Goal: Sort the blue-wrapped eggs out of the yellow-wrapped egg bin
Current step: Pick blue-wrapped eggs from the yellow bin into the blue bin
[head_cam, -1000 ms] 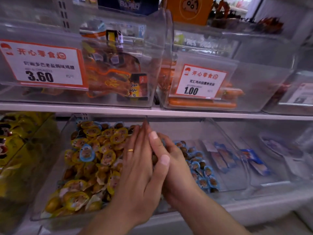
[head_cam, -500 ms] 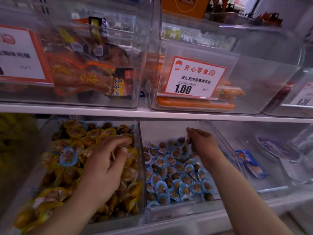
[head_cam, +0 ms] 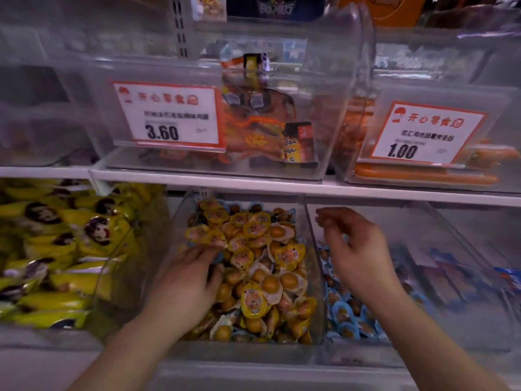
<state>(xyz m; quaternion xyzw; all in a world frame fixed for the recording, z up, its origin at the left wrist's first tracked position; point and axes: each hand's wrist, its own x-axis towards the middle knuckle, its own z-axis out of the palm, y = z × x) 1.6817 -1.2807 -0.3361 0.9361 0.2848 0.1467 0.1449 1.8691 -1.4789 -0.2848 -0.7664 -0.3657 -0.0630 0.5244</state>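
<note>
A clear bin [head_cam: 242, 351] on the lower shelf holds a heap of yellow-wrapped eggs [head_cam: 287, 253]. My left hand [head_cam: 186, 286] lies palm down on the left side of that heap. A sliver of a blue-wrapped egg [head_cam: 217, 258] shows between its fingers and thumb; whether it is gripped is unclear. The neighbouring clear bin [head_cam: 363, 358] to the right holds blue-wrapped eggs [head_cam: 342, 313]. Above that bin hovers my right hand [head_cam: 355, 249], fingers loosely curled and apart, with nothing in it.
A bin of yellow snack packs [head_cam: 56, 249] stands to the left. The white shelf edge [head_cam: 282, 187] runs just above both hands. Upper bins carry price tags 3.60 [head_cam: 169, 117] and 1.00 [head_cam: 423, 134]. Blue packets [head_cam: 507, 277] lie far right.
My hands, together over the divider a second ago, have parted. The right went into the blue bin and then rose. The left slid left across the yellow heap onto a blue-wrapped egg.
</note>
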